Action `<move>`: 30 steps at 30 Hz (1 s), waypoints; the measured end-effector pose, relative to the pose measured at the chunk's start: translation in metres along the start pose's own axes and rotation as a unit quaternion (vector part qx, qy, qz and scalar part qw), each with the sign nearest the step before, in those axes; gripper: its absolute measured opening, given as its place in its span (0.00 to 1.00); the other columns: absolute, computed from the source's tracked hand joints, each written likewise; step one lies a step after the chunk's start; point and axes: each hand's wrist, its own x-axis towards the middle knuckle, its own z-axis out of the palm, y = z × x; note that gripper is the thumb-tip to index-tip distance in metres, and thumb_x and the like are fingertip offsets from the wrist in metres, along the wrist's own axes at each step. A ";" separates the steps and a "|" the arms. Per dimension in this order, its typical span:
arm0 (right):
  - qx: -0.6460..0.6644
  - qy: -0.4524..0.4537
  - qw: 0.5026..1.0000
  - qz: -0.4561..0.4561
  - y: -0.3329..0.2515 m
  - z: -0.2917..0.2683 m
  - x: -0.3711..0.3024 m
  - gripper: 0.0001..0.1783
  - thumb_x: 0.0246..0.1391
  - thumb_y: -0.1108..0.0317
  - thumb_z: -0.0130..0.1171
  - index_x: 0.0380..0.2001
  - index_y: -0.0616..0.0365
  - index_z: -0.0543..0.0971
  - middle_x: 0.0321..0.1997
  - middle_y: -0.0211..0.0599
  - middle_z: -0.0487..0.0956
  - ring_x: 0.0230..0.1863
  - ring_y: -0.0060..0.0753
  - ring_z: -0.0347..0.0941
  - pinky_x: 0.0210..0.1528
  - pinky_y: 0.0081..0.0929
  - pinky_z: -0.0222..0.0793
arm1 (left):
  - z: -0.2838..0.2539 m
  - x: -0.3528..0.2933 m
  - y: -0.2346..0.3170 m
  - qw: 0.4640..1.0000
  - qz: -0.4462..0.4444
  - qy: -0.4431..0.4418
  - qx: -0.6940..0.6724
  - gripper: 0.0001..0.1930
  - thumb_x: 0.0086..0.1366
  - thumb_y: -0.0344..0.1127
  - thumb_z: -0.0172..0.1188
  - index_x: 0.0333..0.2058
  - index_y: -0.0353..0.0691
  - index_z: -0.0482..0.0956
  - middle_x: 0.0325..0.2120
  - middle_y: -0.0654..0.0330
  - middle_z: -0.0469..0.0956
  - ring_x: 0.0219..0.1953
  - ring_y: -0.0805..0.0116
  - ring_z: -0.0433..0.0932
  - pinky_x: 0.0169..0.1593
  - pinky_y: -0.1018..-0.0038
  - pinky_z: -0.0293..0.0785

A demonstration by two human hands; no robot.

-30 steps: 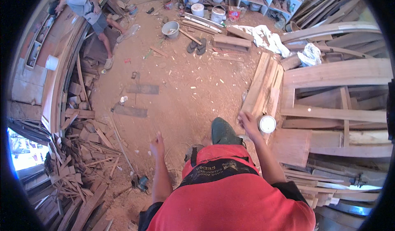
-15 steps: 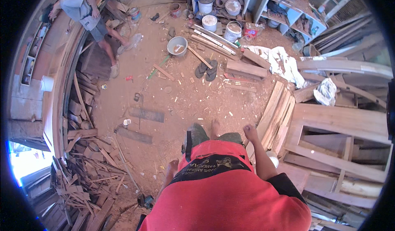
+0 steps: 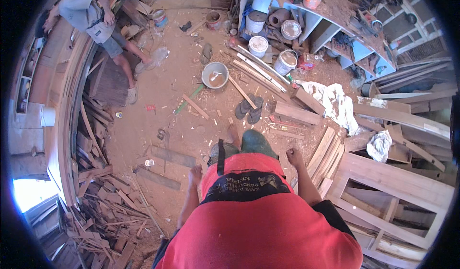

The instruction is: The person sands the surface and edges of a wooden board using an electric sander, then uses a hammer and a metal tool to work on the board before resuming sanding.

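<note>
"Footing first. You look to be mid-step, one bare foot (image 3: 233,131) ahead of you, so how should you go?"

"Slowly, eyes down. Set your sole flat on the floor (image 3: 143,89), avoid the scattered chips (image 3: 218,113), and mind the sandals (image 3: 255,110) and the stick (image 3: 242,91) beside the grey bowl (image 3: 206,77), all just farther on."

"And what are you holding?"

"Nothing that shows. Your left hand (image 3: 195,174) hangs at your left side, nearest the dark boards (image 3: 172,157), which lie flat on the floor. Your right hand (image 3: 295,157) is out to the right, near the planks (image 3: 326,154) laid side by side there. It looks loosely curled, but you can't tell how tightly, nor whether the left is spread or closed. Carry both a little away from your body for balance, and keep the right off those planks, since splinters are likely."

"What's around you?"

"Brown, dusty ground. Scrap wood (image 3: 112,206) is heaped along your left; a big wooden frame (image 3: 383,171) lies to the right, beyond the planks."

"Farther off?"

"At far left, another person (image 3: 81,12) leans over a long table (image 3: 26,142). Toward far right, white cloth (image 3: 338,106) lies crumpled, with buckets (image 3: 258,46) by the pale shelves (image 3: 310,29)."
</note>
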 end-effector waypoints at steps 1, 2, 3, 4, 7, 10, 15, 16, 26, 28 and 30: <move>0.003 -0.028 0.998 0.049 0.008 0.000 -0.003 0.20 0.60 0.54 0.57 0.36 0.64 0.80 0.24 0.47 0.81 0.22 0.38 0.79 0.30 0.37 0.76 | -0.016 0.031 0.003 0.990 0.081 0.015 0.118 0.23 0.71 0.51 0.52 0.42 0.33 0.81 0.36 0.50 0.84 0.38 0.58 0.82 0.42 0.64 0.76; -0.005 -0.033 0.998 0.060 0.008 -0.005 -0.014 0.20 0.60 0.54 0.57 0.36 0.64 0.80 0.24 0.47 0.81 0.22 0.38 0.79 0.30 0.37 0.76 | -0.034 0.057 0.032 0.992 -0.079 0.019 -0.101 0.22 0.72 0.50 0.52 0.42 0.33 0.81 0.35 0.52 0.83 0.37 0.62 0.82 0.41 0.66 0.76; 0.043 -0.051 0.985 0.158 0.001 -0.012 -0.021 0.20 0.57 0.55 0.58 0.36 0.65 0.80 0.25 0.50 0.81 0.25 0.42 0.80 0.33 0.38 0.77 | -0.064 0.085 0.071 0.922 -0.236 0.024 -0.307 0.21 0.72 0.49 0.53 0.42 0.33 0.80 0.34 0.54 0.83 0.36 0.67 0.81 0.40 0.69 0.77; 0.099 -0.070 0.963 0.241 -0.015 -0.013 -0.016 0.20 0.55 0.57 0.59 0.36 0.67 0.81 0.27 0.54 0.82 0.29 0.46 0.82 0.37 0.40 0.77 | -0.092 0.108 0.084 0.912 -0.236 0.042 -0.333 0.21 0.72 0.49 0.53 0.42 0.33 0.80 0.34 0.55 0.83 0.35 0.67 0.81 0.39 0.70 0.77; 0.113 -0.066 0.961 0.242 -0.029 -0.017 -0.002 0.18 0.55 0.58 0.59 0.35 0.66 0.81 0.24 0.49 0.82 0.23 0.41 0.81 0.31 0.37 0.77 | -0.128 0.176 0.084 0.907 -0.189 0.081 -0.369 0.21 0.72 0.49 0.53 0.42 0.33 0.81 0.33 0.55 0.83 0.33 0.67 0.81 0.38 0.72 0.77; 0.011 -0.061 0.983 0.172 -0.051 -0.020 0.031 0.17 0.59 0.57 0.60 0.35 0.63 0.81 0.24 0.42 0.82 0.21 0.30 0.79 0.26 0.31 0.75 | -0.117 0.206 0.071 0.901 -0.167 0.099 -0.387 0.22 0.71 0.52 0.54 0.44 0.37 0.80 0.33 0.59 0.82 0.32 0.72 0.79 0.34 0.75 0.74; 0.049 -0.033 0.989 0.136 -0.078 -0.030 0.110 0.17 0.60 0.58 0.59 0.34 0.65 0.80 0.24 0.42 0.81 0.22 0.29 0.78 0.27 0.29 0.74 | -0.067 0.199 0.048 0.913 -0.231 0.018 -0.337 0.24 0.69 0.53 0.56 0.44 0.34 0.82 0.33 0.55 0.84 0.32 0.69 0.81 0.38 0.69 0.78; 0.063 -0.025 0.991 0.116 -0.083 -0.032 0.121 0.17 0.61 0.58 0.58 0.34 0.64 0.80 0.24 0.41 0.81 0.22 0.29 0.78 0.27 0.29 0.74 | -0.057 0.188 0.045 0.909 -0.246 -0.009 -0.335 0.25 0.69 0.54 0.57 0.45 0.34 0.82 0.34 0.55 0.84 0.32 0.69 0.82 0.38 0.68 0.79; -0.039 -0.115 0.992 -0.017 -0.140 -0.062 0.212 0.16 0.61 0.59 0.57 0.37 0.64 0.80 0.27 0.42 0.81 0.28 0.32 0.80 0.33 0.31 0.75 | 0.000 0.098 0.041 0.810 -0.392 0.052 -0.433 0.21 0.67 0.46 0.63 0.45 0.30 0.81 0.33 0.55 0.83 0.32 0.68 0.82 0.33 0.72 0.81; -0.115 -0.150 0.982 0.005 -0.151 -0.062 0.239 0.18 0.59 0.55 0.56 0.41 0.59 0.83 0.37 0.56 0.83 0.42 0.56 0.82 0.43 0.43 0.76 | 0.004 0.098 0.048 0.783 -0.406 0.104 -0.459 0.22 0.67 0.47 0.63 0.46 0.30 0.81 0.34 0.54 0.84 0.31 0.69 0.82 0.32 0.72 0.81; -0.090 -0.210 0.973 -0.028 -0.156 -0.065 0.268 0.20 0.57 0.55 0.57 0.42 0.62 0.82 0.38 0.59 0.83 0.44 0.58 0.81 0.46 0.45 0.75 | 0.013 0.101 0.057 0.765 -0.417 0.128 -0.474 0.23 0.67 0.48 0.63 0.47 0.30 0.81 0.33 0.54 0.84 0.30 0.69 0.82 0.32 0.72 0.80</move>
